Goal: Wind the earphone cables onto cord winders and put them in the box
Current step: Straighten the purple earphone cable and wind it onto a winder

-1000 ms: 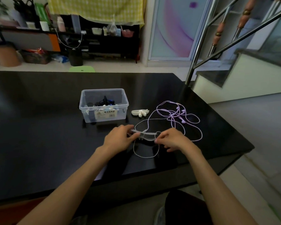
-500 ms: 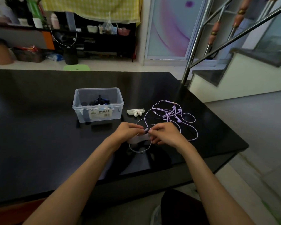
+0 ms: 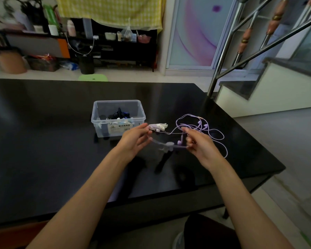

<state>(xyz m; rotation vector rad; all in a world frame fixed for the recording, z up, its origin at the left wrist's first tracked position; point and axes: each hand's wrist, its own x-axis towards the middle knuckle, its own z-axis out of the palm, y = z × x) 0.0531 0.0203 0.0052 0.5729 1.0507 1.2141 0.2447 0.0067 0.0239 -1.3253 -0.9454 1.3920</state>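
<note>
You had one purple earphone cable (image 3: 216,136), two winders and one box (image 3: 118,118) mid-frame; your left hand (image 3: 135,139) and right hand (image 3: 200,145) each pinched an end of the near winder (image 3: 167,145), raised.

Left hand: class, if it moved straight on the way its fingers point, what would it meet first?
Probably the white cord winder lying just beyond the left hand, beside the box; depth is uncertain.

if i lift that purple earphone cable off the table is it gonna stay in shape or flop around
Probably flop: the purple earphone cable lies in loose, uneven loops on the table and sags between the right hand and the pile. It looks thin, so likely very light. The overlapping loops near the earbuds may snag or tangle as they lift.
</note>
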